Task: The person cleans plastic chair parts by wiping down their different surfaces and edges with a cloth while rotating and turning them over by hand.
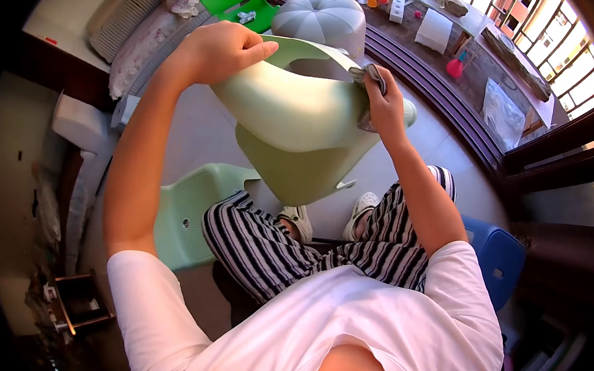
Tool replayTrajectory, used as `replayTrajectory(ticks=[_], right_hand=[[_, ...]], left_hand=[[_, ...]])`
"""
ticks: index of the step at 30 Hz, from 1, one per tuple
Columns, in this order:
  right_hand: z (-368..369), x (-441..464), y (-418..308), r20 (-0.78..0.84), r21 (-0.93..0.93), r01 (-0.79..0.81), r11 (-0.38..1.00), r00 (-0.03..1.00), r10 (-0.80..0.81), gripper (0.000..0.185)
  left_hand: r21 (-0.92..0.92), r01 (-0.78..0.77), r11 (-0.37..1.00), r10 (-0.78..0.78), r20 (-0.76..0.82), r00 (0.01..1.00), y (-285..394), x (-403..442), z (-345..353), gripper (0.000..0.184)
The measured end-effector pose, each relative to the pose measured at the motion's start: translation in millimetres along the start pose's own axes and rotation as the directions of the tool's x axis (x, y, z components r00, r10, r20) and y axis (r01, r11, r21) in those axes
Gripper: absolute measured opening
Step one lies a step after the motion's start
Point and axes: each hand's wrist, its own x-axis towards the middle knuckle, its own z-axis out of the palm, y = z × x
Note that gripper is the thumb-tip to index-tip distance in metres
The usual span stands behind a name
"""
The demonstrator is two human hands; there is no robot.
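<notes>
Left grip [222, 53] curled over green plastic [292, 113], right grip [384, 103] — closed on cloth [373, 75]

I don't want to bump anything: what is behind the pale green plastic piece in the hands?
Behind the pale green plastic piece, a round grey pouf shows past the upper edge, and grey floor at the sides. Its body hides the rest.

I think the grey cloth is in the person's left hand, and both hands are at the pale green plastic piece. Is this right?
Not quite: the head view shows the grey cloth in the right hand, not the left. Both hands are indeed at the pale green plastic piece.
</notes>
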Motion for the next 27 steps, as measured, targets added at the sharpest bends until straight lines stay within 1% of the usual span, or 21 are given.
replayTrajectory(ticks=[2,4,5,6,8,9,10,12,13,14,16,17,19,20,21,22,23,24,25,26,27], right_hand=[[0.7,1.6,-2.5,-0.011,0.024,-0.014,1.0,1.0,0.014,0.024],[2.1,0.4,-9.4,0.043,0.056,-0.148,0.987,0.988,0.146,0.024],[3.9,-1.5,-6.4,0.034,0.06,-0.113,0.992,0.993,0.112,0.025],[4.1,-2.9,-5.3,0.022,0.063,-0.115,0.991,0.993,0.114,0.025],[4.8,-6.9,-3.0,0.063,0.135,-0.267,0.954,0.963,0.261,0.024],[5.4,-7.9,-0.5,0.045,0.14,-0.219,0.966,0.976,0.214,0.024],[4.7,-6.0,1.2,0.036,0.142,-0.219,0.965,0.976,0.216,0.024],[3.8,-0.6,1.4,0.013,0.297,-0.245,0.923,0.967,0.253,0.023],[3.4,1.2,-3.1,-0.052,0.285,-0.235,0.929,0.964,0.26,0.022],[2.6,2.9,-2.8,-0.052,0.283,-0.236,0.929,0.964,0.261,0.022],[-1.9,11.0,0.5,-0.076,0.353,-0.263,0.898,0.948,0.308,0.023],[-1.9,14.3,6.7,-0.083,0.37,-0.266,0.89,0.945,0.317,0.023],[-1.5,15.6,7.0,-0.082,0.389,-0.264,0.883,0.944,0.318,0.023],[-1.4,15.9,6.8,-0.083,0.408,-0.261,0.875,0.944,0.321,0.023],[-1.4,14.6,5.3,-0.079,0.406,-0.26,0.876,0.945,0.317,0.022],[-1.2,13.4,3.8,-0.079,0.405,-0.26,0.877,0.945,0.316,0.022],[-0.5,12.5,2.3,-0.072,0.424,-0.266,0.866,0.943,0.325,0.02],[0.5,10.8,1.1,-0.066,0.442,-0.273,0.855,0.94,0.334,0.018],[1.6,8.4,0.4,-0.067,0.44,-0.271,0.856,0.941,0.333,0.018],[2.7,7.2,0.1,-0.064,0.436,-0.273,0.857,0.941,0.332,0.018],[3.0,7.4,0.3,-0.059,0.432,-0.275,0.859,0.942,0.331,0.019]], left_hand=[[0.062,-0.025,0.998,0.025,-0.008,1.0,6.9,-1.3,5.7,0.048],[0.238,-0.211,0.948,0.224,-0.027,0.974,1.9,-0.5,18.0,0.044],[0.267,-0.255,0.929,0.292,-0.106,0.951,2.1,-4.0,28.0,0.041],[0.27,-0.265,0.925,0.301,-0.099,0.948,3.4,-7.0,36.3,0.041],[0.257,-0.337,0.906,0.397,-0.231,0.888,2.2,-11.9,53.4,0.035],[0.263,-0.382,0.886,0.445,-0.249,0.86,-0.2,-11.6,61.4,0.032],[0.265,-0.39,0.882,0.452,-0.243,0.858,-4.8,-11.8,64.8,0.032],[0.324,-0.347,0.88,0.436,-0.262,0.861,-9.8,-15.9,68.6,0.031],[0.323,-0.342,0.882,0.434,-0.278,0.857,-8.6,-18.6,68.4,0.03],[0.321,-0.343,0.883,0.434,-0.278,0.857,-7.9,-19.9,69.5,0.03],[0.4,-0.411,0.819,0.542,-0.307,0.782,-7.4,-22.3,71.3,0.034],[0.402,-0.407,0.82,0.54,-0.309,0.783,-6.4,-24.5,73.0,0.034],[0.362,-0.27,0.892,0.42,-0.44,0.794,-1.1,-26.0,79.0,0.017],[0.361,-0.267,0.894,0.416,-0.443,0.794,2.0,-24.1,84.0,0.017],[0.358,-0.027,0.933,0.255,-0.607,0.752,4.8,-21.6,91.7,0.015],[0.31,0.21,0.927,0.104,-0.752,0.651,2.9,-19.1,99.8,0.031],[0.177,0.189,0.966,0.026,-0.794,0.607,-16.6,-8.1,110.9,0.069],[0.176,0.187,0.966,0.028,-0.795,0.606,-21.1,-0.8,106.7,0.069],[-0.023,0.256,0.967,-0.188,-0.741,0.645,-23.2,4.8,102.3,0.075],[-0.215,0.332,0.919,-0.389,-0.642,0.661,-24.6,9.0,98.9,0.08],[-0.189,0.331,0.925,-0.371,-0.644,0.669,-24.7,11.1,97.5,0.084]])
